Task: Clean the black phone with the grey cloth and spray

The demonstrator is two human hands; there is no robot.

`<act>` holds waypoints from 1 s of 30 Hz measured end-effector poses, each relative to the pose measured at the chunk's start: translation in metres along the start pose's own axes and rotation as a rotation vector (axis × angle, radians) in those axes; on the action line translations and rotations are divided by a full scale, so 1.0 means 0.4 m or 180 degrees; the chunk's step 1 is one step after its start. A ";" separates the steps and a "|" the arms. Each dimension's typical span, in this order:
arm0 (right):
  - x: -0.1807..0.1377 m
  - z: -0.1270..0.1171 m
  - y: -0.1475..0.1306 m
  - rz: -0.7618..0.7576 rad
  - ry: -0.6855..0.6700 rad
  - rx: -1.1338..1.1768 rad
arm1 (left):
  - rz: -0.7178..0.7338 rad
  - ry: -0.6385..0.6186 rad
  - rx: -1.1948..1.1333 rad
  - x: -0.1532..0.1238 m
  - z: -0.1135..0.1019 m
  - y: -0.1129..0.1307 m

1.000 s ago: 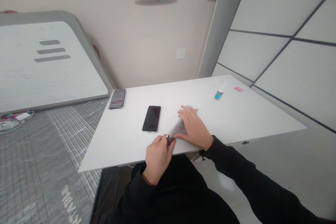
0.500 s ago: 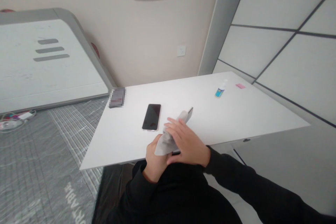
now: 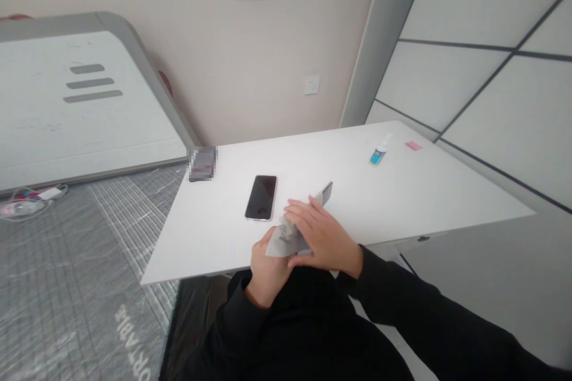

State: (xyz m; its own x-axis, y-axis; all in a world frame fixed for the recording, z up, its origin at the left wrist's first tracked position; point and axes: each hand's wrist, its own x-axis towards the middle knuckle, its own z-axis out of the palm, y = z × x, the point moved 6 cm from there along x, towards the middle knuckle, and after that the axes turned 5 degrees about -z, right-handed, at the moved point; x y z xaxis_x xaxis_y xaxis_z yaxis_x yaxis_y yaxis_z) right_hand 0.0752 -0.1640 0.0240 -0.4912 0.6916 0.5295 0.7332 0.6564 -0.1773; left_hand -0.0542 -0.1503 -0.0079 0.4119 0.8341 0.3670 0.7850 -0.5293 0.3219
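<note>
My left hand (image 3: 267,271) grips the near end of a dark phone (image 3: 326,193), which tilts up off the white table (image 3: 402,202); most of that phone is hidden. My right hand (image 3: 324,236) presses a grey cloth (image 3: 282,240) against it, fingers closed on the cloth. A second black phone (image 3: 261,197) lies face up on the table just left of my hands.
A blurred dark object (image 3: 202,163) sits at the table's far left corner. A small blue-and-white spray bottle (image 3: 379,153) and a pink slip (image 3: 413,145) lie at the far right. A grey mat (image 3: 67,274) covers the floor to the left, before a white panel (image 3: 80,107).
The phone in my hands has been lifted from lying flat to tilted up. My right hand with the cloth has slid back along it toward me.
</note>
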 end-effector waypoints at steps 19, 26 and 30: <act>0.013 -0.021 0.228 0.1036 -0.0097 -0.0299 | -0.0785 -0.0430 -0.0222 0.032 -0.012 -0.009; 0.052 0.013 0.013 -0.0397 -0.0339 -0.0026 | -0.0663 -0.0478 -0.0404 0.023 0.001 -0.027; 0.052 -0.032 0.119 0.0162 -0.0004 0.0081 | -0.0836 -0.0206 -0.1368 0.028 -0.030 -0.029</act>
State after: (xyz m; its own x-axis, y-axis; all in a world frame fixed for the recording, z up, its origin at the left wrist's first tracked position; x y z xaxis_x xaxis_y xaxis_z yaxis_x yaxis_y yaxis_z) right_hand 0.1059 -0.1221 0.0373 -0.4541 0.7248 0.5181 0.7452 0.6277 -0.2249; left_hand -0.0643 -0.1368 0.0031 0.2646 0.9484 0.1750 0.6100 -0.3051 0.7313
